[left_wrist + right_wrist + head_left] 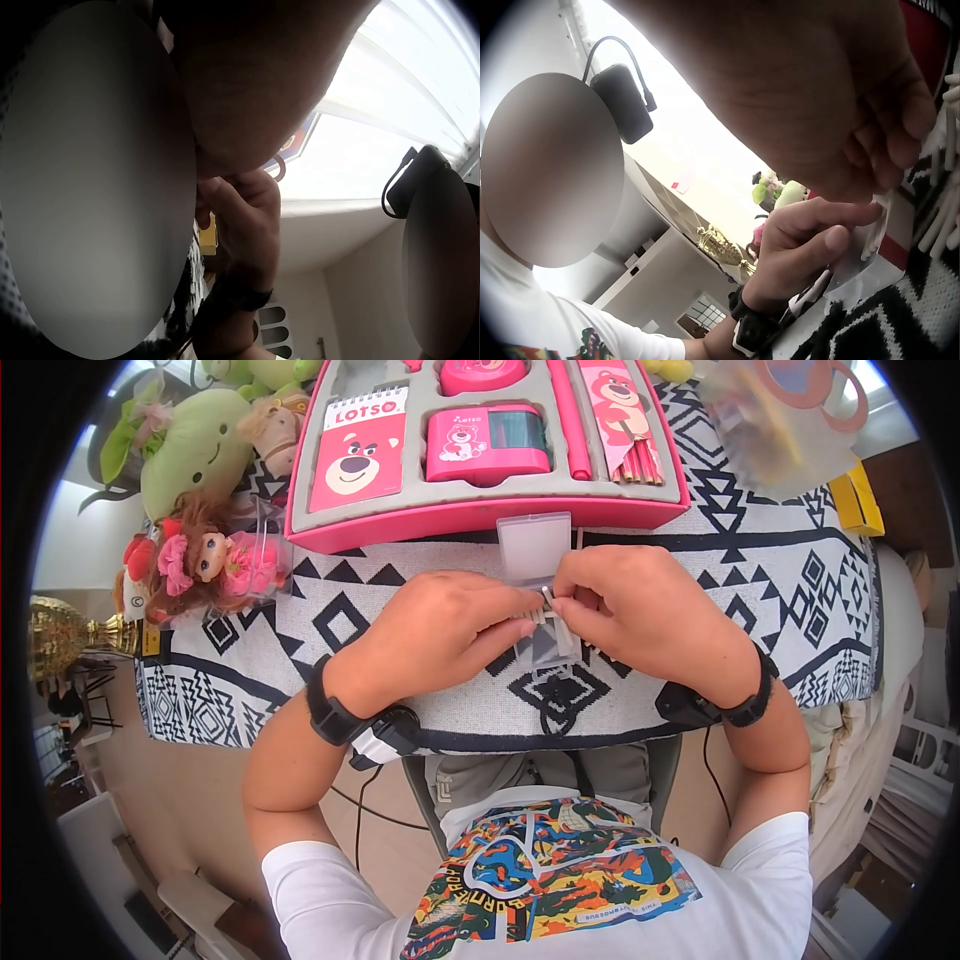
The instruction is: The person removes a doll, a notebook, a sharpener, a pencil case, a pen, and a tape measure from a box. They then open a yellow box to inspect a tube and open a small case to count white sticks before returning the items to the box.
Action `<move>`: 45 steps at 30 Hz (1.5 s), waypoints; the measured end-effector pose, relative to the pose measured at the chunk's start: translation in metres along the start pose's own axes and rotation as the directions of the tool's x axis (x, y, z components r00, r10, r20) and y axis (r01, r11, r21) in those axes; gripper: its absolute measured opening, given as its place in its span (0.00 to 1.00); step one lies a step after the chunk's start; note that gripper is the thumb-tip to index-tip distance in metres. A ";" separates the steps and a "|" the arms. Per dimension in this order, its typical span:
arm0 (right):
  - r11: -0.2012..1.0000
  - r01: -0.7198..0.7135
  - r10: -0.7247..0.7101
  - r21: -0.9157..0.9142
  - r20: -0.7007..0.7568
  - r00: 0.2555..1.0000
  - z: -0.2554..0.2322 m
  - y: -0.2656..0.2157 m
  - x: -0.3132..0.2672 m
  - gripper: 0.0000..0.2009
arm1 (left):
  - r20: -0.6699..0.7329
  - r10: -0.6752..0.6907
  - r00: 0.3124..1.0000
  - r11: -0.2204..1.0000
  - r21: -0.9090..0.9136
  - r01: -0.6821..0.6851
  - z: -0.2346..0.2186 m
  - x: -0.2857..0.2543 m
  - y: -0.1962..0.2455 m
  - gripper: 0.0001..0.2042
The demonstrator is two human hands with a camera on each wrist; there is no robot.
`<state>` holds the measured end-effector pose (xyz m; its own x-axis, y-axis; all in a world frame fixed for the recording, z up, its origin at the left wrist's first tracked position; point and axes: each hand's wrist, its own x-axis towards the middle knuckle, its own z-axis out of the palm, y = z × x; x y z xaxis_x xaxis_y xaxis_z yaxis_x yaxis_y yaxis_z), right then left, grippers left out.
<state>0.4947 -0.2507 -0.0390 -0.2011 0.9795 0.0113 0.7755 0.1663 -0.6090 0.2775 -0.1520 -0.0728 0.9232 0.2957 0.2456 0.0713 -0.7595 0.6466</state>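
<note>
Both hands are in tight over the patterned cloth: the left hand (440, 635) has its fingers curled in, thumb and forefinger nipping a thin white stick (549, 600), and the right hand (640, 610) meets it fingertip to fingertip, pinching the same little bundle from the other side. Right beneath them lies the small clear plastic box (545, 645), its hinged lid (534, 547) thrown open toward the pink gift tray (480, 515); the right wrist view shows more of those white sticks (937, 225) lying loose by the box. This looks like fiddly sorting work, so the sound approach is to keep the pinch light and low over the open box, so anything that slips lands inside and not on the busy black-and-white tablecloth (800, 590), where a pale sliver would be hard to spot. Further out, a doll (205, 560) sits at the cloth's left edge beside a green plush toy (195, 450).
</note>
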 end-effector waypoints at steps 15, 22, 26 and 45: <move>0.998 0.058 -0.058 -0.001 -0.059 0.997 -0.021 0.008 -0.007 0.08 | -0.022 -0.075 0.997 0.997 -0.033 0.074 -0.002 0.002 0.005 0.13; 0.992 0.109 -0.105 -0.062 0.061 0.993 -0.009 0.008 -0.007 0.07 | -0.001 -0.015 1.000 1.000 -0.001 0.015 -0.001 0.002 0.000 0.12; 0.974 0.152 -0.149 -0.166 0.034 0.988 0.000 0.008 -0.008 0.05 | -0.011 -0.005 1.000 1.000 0.000 0.005 0.000 0.001 -0.001 0.12; 0.851 0.416 -0.431 -0.321 0.027 0.902 0.004 0.002 -0.002 0.07 | 0.103 -0.040 0.994 0.998 0.046 0.035 -0.006 0.003 0.004 0.07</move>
<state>0.4944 -0.2529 -0.0435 -0.5319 0.8087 0.2511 0.7681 0.5856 -0.2590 0.2780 -0.1502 -0.0653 0.9535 0.2646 0.1444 0.1210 -0.7747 0.6207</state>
